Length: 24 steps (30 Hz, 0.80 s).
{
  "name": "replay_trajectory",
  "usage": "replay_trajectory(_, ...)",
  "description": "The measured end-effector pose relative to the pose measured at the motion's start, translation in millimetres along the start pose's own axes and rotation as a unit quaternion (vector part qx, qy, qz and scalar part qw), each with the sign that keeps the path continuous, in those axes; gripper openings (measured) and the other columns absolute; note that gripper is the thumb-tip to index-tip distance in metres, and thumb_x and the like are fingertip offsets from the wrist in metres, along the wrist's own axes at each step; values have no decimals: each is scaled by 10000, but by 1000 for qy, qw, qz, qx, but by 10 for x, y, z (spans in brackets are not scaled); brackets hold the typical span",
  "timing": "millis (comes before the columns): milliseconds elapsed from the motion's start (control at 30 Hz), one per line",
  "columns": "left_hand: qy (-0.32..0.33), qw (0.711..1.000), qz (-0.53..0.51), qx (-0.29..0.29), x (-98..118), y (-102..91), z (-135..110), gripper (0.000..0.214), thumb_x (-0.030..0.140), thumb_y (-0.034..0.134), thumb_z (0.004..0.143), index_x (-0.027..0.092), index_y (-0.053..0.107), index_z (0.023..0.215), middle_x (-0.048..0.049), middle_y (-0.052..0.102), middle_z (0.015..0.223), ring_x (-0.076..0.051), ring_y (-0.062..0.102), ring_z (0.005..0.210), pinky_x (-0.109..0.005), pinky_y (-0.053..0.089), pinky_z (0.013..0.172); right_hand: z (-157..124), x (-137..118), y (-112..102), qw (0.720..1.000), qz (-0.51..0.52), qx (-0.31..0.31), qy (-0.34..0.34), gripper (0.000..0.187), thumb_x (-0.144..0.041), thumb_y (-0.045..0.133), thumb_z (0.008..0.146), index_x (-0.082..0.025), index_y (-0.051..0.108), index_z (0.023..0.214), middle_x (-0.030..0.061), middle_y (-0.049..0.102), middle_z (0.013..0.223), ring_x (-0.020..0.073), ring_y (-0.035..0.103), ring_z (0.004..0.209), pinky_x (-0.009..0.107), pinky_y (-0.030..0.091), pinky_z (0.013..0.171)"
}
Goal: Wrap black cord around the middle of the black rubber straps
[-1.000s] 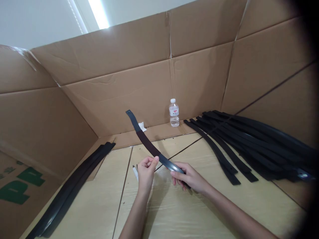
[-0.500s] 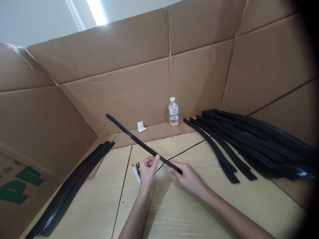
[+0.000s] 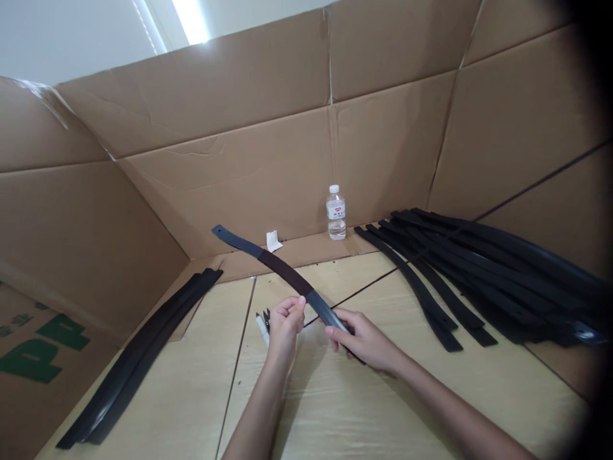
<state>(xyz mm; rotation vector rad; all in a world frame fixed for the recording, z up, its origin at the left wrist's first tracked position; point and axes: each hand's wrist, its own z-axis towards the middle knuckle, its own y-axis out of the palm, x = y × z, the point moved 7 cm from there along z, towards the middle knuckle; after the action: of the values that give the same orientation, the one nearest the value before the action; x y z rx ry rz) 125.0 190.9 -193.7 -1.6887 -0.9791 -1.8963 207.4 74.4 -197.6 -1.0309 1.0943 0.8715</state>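
Note:
I hold a long, curved black strip (image 3: 268,257) over a light wooden table (image 3: 335,409). It rises from my hands toward the upper left and ends in a small hole. A dark brown band covers its middle. My right hand (image 3: 366,340) grips the strip's near end, fingers wrapped round it. My left hand (image 3: 283,326) pinches the strip's edge just below the brown band.
Several black strips (image 3: 479,281) lie piled at the right. A few more black strips (image 3: 143,358) lie at the left. Small tweezers or snips (image 3: 262,324) rest beside my left hand. A water bottle (image 3: 336,213) and a white scrap (image 3: 273,241) stand by the cardboard wall (image 3: 268,160).
The strip was twisted edge-on half a second ago and now shows its flat face again. Its far end has swung left and lower than a second ago. Both hands kept their hold.

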Motion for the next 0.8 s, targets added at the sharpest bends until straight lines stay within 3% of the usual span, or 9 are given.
replay_trajectory(133, -2, 1000, -1, 15, -12, -33, 16, 521, 553, 740, 619, 137, 429, 656, 93, 202, 459, -9, 128, 414, -180, 87, 426, -1, 93, 38, 999, 29, -4, 33, 263, -363, 468, 915, -136, 517, 1038, 12, 604, 692, 93, 467, 437, 188, 337, 392)
replay_trajectory(267, -4, 999, 15, 30, -9, -35, 3, 530, 552, 745, 608, 138, 418, 650, 94, 213, 456, -6, 136, 414, -173, 87, 426, -4, 135, 2, 999, 7, 32, 26, 230, -339, 457, 916, -140, 538, 999, 17, 620, 740, 102, 516, 462, 196, 371, 416)
replay_trajectory(400, -11, 998, 44, 41, -19, -23, -9, 513, 531, 757, 599, 128, 448, 667, 87, 255, 447, -7, 165, 412, -170, 96, 424, 0, 66, -60, 992, -106, 70, -22, 195, -248, 448, 910, -146, 613, 934, 19, 636, 757, 140, 593, 624, 232, 444, 585)
replay_trajectory(567, -11, 997, 69, 37, -40, -32, 16, 554, 582, 720, 631, 135, 393, 611, 78, 254, 441, -3, 171, 411, -170, 96, 427, 15, 14, -137, 977, -171, 113, -58, 293, -155, 471, 862, -179, 650, 1093, 25, 662, 1061, 182, 619, 977, 264, 448, 853)
replay_trajectory(800, -14, 999, 45, -7, -37, -7, 26, 569, 605, 729, 601, 139, 408, 662, 89, 235, 466, 1, 144, 408, -163, 106, 416, 17, 44, -184, 990, -70, 113, -43, 228, -333, 547, 889, -179, 644, 1026, 15, 659, 989, 183, 609, 918, 267, 444, 817)
